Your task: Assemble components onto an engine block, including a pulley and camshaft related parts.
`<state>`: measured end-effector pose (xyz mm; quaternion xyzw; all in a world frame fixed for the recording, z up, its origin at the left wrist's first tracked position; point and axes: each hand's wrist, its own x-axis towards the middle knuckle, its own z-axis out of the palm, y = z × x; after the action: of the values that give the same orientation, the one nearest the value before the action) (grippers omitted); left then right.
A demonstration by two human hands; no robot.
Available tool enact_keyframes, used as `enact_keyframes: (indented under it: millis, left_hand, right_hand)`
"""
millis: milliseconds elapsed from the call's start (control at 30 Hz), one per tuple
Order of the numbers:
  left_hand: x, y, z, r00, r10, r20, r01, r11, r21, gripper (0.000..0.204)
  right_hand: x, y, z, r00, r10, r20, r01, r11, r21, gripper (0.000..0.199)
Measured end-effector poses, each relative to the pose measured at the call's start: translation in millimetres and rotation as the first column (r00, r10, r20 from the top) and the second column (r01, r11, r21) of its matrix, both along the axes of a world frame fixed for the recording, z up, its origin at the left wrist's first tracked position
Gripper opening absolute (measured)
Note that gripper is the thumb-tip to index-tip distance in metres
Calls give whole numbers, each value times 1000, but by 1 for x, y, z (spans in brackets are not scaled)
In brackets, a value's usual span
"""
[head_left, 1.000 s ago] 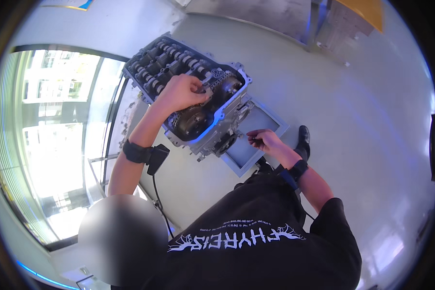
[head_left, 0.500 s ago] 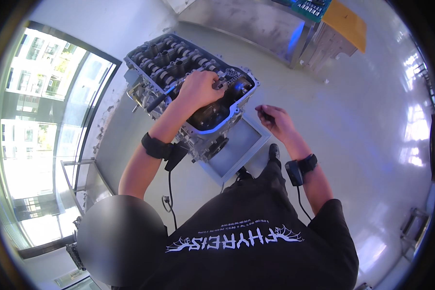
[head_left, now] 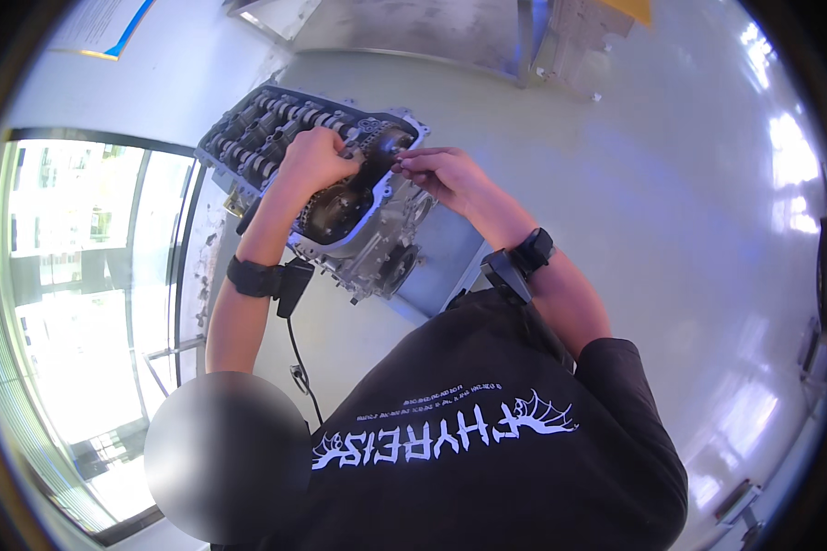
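Note:
An engine (head_left: 345, 248) with its top uncovered stands in front of me, showing rows of camshaft lobes (head_left: 239, 151) and a timing chain by two dark round sprockets at its near end. My left hand (head_left: 317, 165) is over the near part of the camshafts, its fingers curled together beside the chain; what they hold is hidden. My right hand (head_left: 446, 174) reaches to the right-hand sprocket (head_left: 386, 151) with thumb and fingers pinched. Anything between those fingertips is too small to name. A dark rod-like handle (head_left: 246, 216) shows partly behind my left forearm.
A grey stand (head_left: 441, 266) supports the engine. Beyond it is a metal bench (head_left: 413, 32), with a yellow panel (head_left: 629, 9) at its right. A large window (head_left: 83, 275) fills the left side. From my left wrist device a black cable (head_left: 296, 349) hangs down.
My right hand has moved in from beside the engine to the right-hand sprocket. My left hand stays curled over the engine's top. The whole view has shifted, so the engine appears further left.

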<state>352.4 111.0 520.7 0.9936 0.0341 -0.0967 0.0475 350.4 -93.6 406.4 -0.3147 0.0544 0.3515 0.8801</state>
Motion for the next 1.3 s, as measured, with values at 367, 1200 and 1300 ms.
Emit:
enact_keyframes:
  millis: [367, 1200, 1300]
  left_hand:
    - [11, -5, -4, 998, 14, -65, -10, 998, 60, 43]
    - [13, -3, -9, 996, -48, -74, 49, 999, 17, 36]
    - [12, -4, -8, 996, -67, -50, 68, 997, 26, 35]
  right_hand:
    - [-19, 1, -39, 996, -36, -85, 70, 891, 449, 19]
    - [-43, -9, -40, 992, -80, -98, 104, 959, 264, 15]
    - [-45, -11, -39, 995, -63, -77, 79, 973, 219, 23]
